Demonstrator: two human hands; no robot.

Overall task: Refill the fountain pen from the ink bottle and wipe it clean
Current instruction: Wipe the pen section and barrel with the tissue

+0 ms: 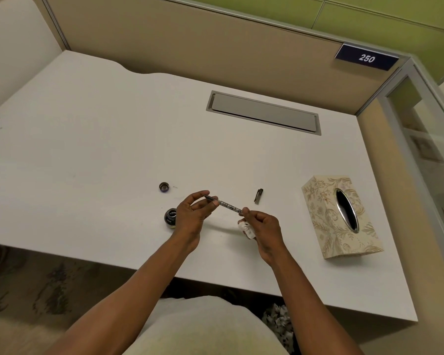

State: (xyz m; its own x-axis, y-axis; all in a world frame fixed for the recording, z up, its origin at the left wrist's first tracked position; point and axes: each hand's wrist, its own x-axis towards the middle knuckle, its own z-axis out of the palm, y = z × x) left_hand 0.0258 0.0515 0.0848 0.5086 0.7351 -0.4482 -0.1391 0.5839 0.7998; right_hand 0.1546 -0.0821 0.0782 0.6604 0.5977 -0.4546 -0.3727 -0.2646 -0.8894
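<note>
White desk, beige partition: both hands pinch pen; right hand perhaps clutching tissue.

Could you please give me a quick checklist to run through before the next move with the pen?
1. Pen held at both ends, left hand at the nib end, right hand at the back end: ok.
2. Tissue ready in the right hand: ok.
3. Ink bottle upright, beside the left hand: ok.
4. Ink bottle closed: not ok; bottle cap lies apart on the desk.
5. Pen cap within reach: ok.
6. Pen filled, nib clean: cannot tell.
</note>
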